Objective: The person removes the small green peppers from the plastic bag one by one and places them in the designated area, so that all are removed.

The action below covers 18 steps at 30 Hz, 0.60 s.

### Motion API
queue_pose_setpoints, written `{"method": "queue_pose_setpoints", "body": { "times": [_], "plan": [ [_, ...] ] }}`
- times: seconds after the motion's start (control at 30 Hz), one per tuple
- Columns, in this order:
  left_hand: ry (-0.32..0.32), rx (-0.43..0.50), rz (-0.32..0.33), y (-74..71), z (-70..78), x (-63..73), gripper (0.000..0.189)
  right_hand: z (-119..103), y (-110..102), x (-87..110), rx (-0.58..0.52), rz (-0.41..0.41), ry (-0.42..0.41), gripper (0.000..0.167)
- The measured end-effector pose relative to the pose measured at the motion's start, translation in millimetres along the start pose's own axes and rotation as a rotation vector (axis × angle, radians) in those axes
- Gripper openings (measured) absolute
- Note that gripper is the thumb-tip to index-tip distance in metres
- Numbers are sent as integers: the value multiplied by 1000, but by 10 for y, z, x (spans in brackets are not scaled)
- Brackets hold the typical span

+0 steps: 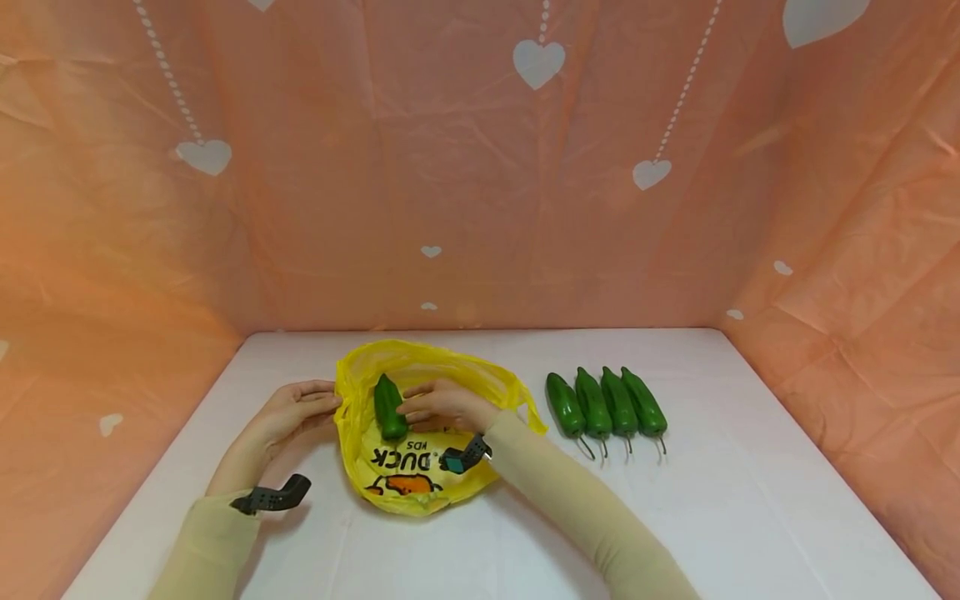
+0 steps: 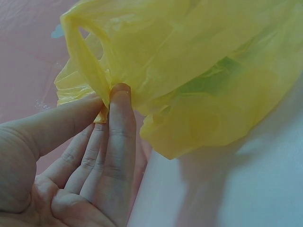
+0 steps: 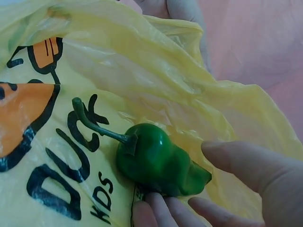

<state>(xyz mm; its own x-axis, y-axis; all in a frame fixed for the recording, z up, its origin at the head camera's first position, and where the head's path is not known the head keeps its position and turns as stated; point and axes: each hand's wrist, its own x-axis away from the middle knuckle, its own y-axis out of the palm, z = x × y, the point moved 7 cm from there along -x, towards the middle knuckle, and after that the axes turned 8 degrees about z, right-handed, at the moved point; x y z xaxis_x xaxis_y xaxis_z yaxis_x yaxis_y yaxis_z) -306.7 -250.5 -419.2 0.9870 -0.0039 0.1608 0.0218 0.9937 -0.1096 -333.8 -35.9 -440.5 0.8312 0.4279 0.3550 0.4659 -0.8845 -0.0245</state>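
A yellow plastic bag (image 1: 465, 367) printed with DUCK lettering lies spread with its mouth wide. My left hand (image 1: 285, 417) pinches the bag's left rim between thumb and fingers, as the left wrist view shows on the hand (image 2: 94, 156). Inside the bag sits a green pepper (image 1: 388, 408), its stem pointing toward the lettering in the right wrist view. My right hand (image 1: 453, 404) reaches into the bag beside this pepper (image 3: 156, 158). Its fingertips lie against or just under the pepper; the thumb stands apart from it. Through the yellow film, a green patch (image 2: 208, 78) shows dimly.
Several green peppers (image 1: 606, 404) lie side by side on the white table (image 1: 750, 500), right of the bag, stems toward the front. Orange cloth (image 1: 480, 208) with white hearts hangs behind and at both sides. A black wrist camera (image 1: 272, 495) sits on the left sleeve.
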Motion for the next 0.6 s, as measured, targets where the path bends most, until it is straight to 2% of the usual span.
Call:
{"method": "queue_pose_setpoints", "body": {
  "times": [0.2,0.43,0.6],
  "plan": [
    [10,8,-1,0,-1,-4,50,-36,18,-12,79,78,-25,57],
    [8,-5,11,-8,-13,-11,51,-25,38,-68,68,152,-25,59],
    [11,-2,5,1,-15,-4,53,-22,45,-93,100,205,-42,56]
  ]
}}
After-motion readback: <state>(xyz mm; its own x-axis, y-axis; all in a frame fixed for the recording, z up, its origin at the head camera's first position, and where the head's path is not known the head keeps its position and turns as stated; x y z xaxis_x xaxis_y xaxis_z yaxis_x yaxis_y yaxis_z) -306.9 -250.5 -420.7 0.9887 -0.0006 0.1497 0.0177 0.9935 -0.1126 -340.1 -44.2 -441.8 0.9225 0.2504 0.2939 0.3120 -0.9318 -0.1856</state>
